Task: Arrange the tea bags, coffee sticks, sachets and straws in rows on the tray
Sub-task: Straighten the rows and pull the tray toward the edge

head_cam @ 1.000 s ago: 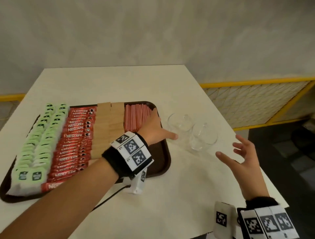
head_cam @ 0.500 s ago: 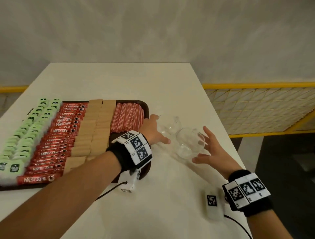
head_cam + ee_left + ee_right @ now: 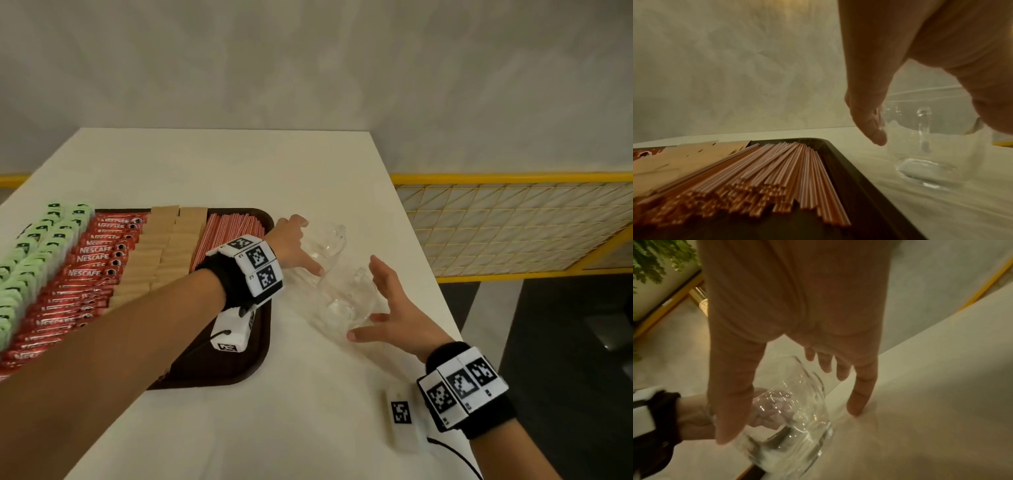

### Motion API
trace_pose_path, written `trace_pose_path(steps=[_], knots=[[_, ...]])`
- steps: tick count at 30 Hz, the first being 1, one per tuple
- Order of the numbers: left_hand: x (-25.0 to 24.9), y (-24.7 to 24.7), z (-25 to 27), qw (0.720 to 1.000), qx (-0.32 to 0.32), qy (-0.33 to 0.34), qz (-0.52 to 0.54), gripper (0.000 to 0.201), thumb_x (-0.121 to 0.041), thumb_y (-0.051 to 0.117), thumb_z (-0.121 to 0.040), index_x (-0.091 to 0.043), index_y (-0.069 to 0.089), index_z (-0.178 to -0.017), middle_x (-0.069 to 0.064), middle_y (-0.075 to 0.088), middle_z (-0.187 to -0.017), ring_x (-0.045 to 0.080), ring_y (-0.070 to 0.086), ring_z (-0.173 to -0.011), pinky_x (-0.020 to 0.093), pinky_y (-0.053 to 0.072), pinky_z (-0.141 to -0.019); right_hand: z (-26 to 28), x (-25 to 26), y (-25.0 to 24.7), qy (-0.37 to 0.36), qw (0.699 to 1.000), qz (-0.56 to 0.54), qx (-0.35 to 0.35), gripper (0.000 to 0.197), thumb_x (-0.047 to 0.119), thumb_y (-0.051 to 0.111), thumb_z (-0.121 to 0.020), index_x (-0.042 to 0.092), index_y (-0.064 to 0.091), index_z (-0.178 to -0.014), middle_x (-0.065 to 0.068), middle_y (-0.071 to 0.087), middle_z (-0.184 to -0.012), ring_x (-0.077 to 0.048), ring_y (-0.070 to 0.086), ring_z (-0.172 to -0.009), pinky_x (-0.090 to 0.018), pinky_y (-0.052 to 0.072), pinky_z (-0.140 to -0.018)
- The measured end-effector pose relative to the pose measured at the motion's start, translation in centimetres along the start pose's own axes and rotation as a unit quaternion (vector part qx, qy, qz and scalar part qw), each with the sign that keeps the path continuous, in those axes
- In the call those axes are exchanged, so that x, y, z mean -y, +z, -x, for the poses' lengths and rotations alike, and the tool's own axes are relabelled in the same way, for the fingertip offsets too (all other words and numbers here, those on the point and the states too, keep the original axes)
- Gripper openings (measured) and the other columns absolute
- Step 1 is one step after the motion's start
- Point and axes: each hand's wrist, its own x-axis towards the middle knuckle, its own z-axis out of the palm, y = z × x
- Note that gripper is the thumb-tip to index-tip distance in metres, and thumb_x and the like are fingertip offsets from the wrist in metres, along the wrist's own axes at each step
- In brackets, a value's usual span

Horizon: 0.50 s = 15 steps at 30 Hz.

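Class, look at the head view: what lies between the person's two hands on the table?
In the head view, the nearer clear glass cup stands between the left hand and the right hand. The right wrist view shows it too.

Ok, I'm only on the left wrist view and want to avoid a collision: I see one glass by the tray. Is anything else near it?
Observer: Yes, a second glass stands nearer the person, right of the tray.
Operator: Where's the right hand?
Observer: The right hand is open beside that nearer glass, fingers spread, grip not closed.
Operator: Are the tray's other rows filled?
Observer: Green tea bags, red coffee sticks and brown sachets lie in rows left of the straws.
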Motion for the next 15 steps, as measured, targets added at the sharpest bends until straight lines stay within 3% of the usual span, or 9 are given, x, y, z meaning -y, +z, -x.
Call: trace_pose_path(steps=[2,5,6,8,11,15], knots=[[-0.1,-0.7,-0.5,1.000,0.014,0.013,-0.008,0.098,-0.025,0.084,-0.067,-0.011,0.024,-0.143,0.005,0.040,-0.136,0.017,0.046,-0.119,0.024,0.037,-0.094,-0.3,0.3,-0.2,-0.009,0.999,0.026,0.025,0.115,0.000,0.080,-0.067,0.040,0.005,-0.145,0.024,0.016,-0.142,0.005,0.016,-0.132,-0.023,0.042,-0.093],[-0.5,-1.6,-1.3,0.998,0.050,0.032,-0.014,0.097,-0.017,0.081,-0.070,-0.012,0.020,-0.144,0.001,0.040,-0.140,0.015,0.041,-0.125,0.021,0.033,-0.094,-0.5,0.3,-0.6,-0.016,0.998,0.040,0.038,0.105,-0.007,0.073,-0.070,0.043,0.013,-0.141,0.019,0.021,-0.146,0.001,0.019,-0.136,-0.036,0.044,-0.101],[-0.6,-1.8,-1.5,0.997,0.063,0.034,-0.014,0.097,-0.012,0.080,-0.071,-0.012,0.017,-0.145,0.001,0.038,-0.143,0.016,0.038,-0.128,0.021,0.032,-0.096,-0.5,0.2,-0.8,-0.021,0.998,0.043,0.037,0.100,-0.009,0.069,-0.070,0.043,0.016,-0.138,0.018,0.024,-0.146,0.000,0.022,-0.135,-0.036,0.045,-0.100],[-0.6,-2.0,-2.0,0.996,0.078,0.034,-0.004,0.101,-0.007,0.079,-0.071,-0.011,0.012,-0.146,0.003,0.030,-0.149,0.017,0.033,-0.134,0.024,0.031,-0.102,-0.5,-0.3,-1.0,-0.029,0.998,0.048,0.024,0.089,-0.012,0.062,-0.074,0.041,0.022,-0.133,0.019,0.031,-0.138,0.000,0.029,-0.131,-0.027,0.048,-0.094],[-0.3,-1.5,-2.5,0.998,0.067,0.006,-0.012,0.111,-0.021,0.084,-0.066,-0.012,0.009,-0.147,0.006,0.028,-0.150,0.022,0.034,-0.135,0.034,0.030,-0.110,-0.6,-0.9,-1.1,-0.037,0.999,0.021,-0.020,0.079,-0.013,0.058,-0.079,0.039,0.027,-0.130,0.016,0.044,-0.124,0.002,0.041,-0.121,-0.022,0.049,-0.085],[0.1,-0.4,-2.9,0.999,0.052,-0.004,-0.010,0.093,-0.031,0.083,-0.066,-0.011,0.027,-0.138,0.002,0.045,-0.133,0.016,0.047,-0.117,0.026,0.037,-0.097,-0.9,-1.3,-1.1,-0.039,0.998,0.007,-0.047,0.054,-0.003,0.062,-0.084,0.029,0.047,-0.125,0.006,0.056,-0.115,-0.002,0.054,-0.108,-0.010,0.047,-0.085]])
